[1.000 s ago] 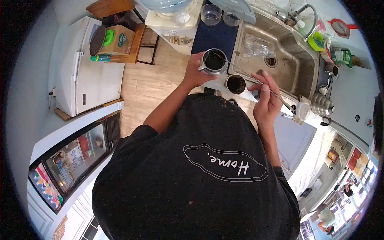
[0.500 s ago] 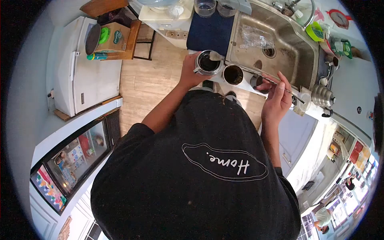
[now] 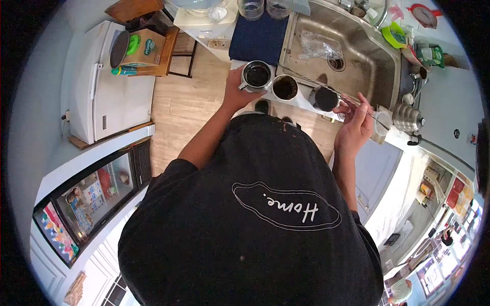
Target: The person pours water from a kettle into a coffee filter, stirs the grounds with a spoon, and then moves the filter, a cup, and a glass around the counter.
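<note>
My left hand (image 3: 237, 91) is wrapped round a metal pitcher (image 3: 256, 75) that has dark liquid inside. Beside it stands a white cup (image 3: 285, 87) with dark brown stuff coating its inside. A second metal container (image 3: 324, 98), dark within, is farther right, its mouth facing up. My right hand (image 3: 354, 122) pinches a long thin metal utensil (image 3: 312, 82) that slants over this container's rim, its far end near the sink's front edge. The right fingertips are right at the container's side.
Beyond the cups lies a steel sink (image 3: 365, 84) with crumpled clear plastic (image 3: 319, 45) in it. A dark blue mat (image 3: 258, 41) is left of the sink, with clear glass containers (image 3: 251, 9) behind. A metal kettle (image 3: 408, 118) and a clear plastic cup (image 3: 382, 122) stand right.
The utensil's flat end has moved off the pitcher's mouth toward the sink edge. The right-hand container has gone from tilted to mouth up. The view has shifted slightly.
</note>
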Action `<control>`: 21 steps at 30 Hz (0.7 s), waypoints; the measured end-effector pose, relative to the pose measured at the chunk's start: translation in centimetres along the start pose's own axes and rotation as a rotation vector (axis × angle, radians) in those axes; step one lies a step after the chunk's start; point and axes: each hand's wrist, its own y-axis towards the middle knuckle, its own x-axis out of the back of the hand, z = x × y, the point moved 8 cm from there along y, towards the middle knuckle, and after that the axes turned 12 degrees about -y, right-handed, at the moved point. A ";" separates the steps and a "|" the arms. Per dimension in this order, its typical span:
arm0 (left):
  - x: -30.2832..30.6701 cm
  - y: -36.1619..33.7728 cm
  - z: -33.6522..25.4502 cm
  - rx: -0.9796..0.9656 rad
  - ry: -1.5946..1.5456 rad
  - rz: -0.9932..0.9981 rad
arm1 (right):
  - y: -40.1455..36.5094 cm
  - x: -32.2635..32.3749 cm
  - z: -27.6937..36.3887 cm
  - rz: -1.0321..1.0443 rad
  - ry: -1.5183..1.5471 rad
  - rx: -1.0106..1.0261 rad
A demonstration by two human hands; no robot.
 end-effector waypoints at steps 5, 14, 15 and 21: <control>-0.2 -0.7 -1.0 0.086 -0.044 -0.049 | 0.6 3.0 0.3 -0.039 -0.003 -0.013; -1.5 -6.7 -1.5 0.338 0.085 -0.157 | 0.9 11.5 -0.3 -0.247 0.058 -0.084; -1.8 -7.1 -1.7 0.345 0.129 -0.167 | 1.0 12.5 -0.3 -0.263 0.071 -0.088; -4.3 -9.1 -3.3 0.347 0.048 -0.214 | 1.1 16.8 -0.8 -0.344 0.147 -0.097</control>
